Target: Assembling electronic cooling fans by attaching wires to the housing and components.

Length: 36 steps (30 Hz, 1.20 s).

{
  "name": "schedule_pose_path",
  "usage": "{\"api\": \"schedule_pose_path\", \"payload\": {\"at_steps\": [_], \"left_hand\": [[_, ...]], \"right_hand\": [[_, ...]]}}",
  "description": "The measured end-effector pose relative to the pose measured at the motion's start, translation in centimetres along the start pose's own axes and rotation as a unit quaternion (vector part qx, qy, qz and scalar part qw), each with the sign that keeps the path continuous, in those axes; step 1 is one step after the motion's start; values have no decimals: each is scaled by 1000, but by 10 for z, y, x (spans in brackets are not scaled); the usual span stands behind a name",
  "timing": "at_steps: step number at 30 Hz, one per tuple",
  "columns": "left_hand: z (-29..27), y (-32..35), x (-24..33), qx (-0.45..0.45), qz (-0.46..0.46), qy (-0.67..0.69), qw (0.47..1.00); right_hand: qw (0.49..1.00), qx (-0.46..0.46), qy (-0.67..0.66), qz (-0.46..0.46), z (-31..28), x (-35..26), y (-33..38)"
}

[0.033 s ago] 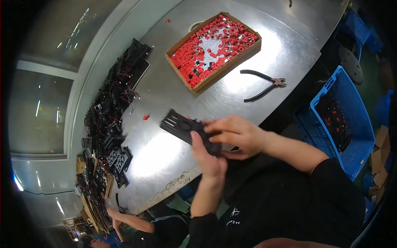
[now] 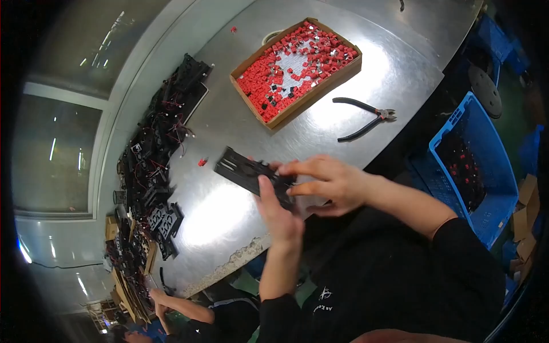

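Your left hand [image 2: 280,222] grips a black slotted part [image 2: 240,171]; your right hand [image 2: 336,186] touches it, grip can't be told. Cardboard tray [image 2: 317,92] at its 1 o'clock, pliers [image 2: 381,114] at 2.

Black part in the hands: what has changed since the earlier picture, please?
The black part shifted slightly left and away from the body, with the left hand. The right hand remains at its near end. The pliers and box stayed in place.

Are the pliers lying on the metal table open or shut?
Open: the pliers' two black handles lie spread wide apart.
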<state>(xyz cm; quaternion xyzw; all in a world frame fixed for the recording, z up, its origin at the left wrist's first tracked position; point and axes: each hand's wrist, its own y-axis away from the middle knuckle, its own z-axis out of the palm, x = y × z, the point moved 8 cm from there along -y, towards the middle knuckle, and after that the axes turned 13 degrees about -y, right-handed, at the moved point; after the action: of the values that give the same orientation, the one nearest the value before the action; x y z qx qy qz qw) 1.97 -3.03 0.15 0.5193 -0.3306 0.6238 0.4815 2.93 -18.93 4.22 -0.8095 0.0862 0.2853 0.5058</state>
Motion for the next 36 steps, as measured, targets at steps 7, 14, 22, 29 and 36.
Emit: {"api": "schedule_pose_path", "payload": {"at_steps": [7,14,22,29,36], "left_hand": [[-15,-75,138,77,395,-604,688],[-28,-60,126,120,530,-615,571],[-18,-56,125,120,527,-614,575],[-41,-69,117,82,440,-522,727],[-32,-99,27,-153,-128,-29,979]], "right_hand": [[980,25,105,165,-79,103,-68],[971,42,153,178,-85,197,-99],[921,-34,289,259,-60,285,-110],[950,10,239,200,-54,211,-119],[935,155,-224,226,-14,147,-90]]}}
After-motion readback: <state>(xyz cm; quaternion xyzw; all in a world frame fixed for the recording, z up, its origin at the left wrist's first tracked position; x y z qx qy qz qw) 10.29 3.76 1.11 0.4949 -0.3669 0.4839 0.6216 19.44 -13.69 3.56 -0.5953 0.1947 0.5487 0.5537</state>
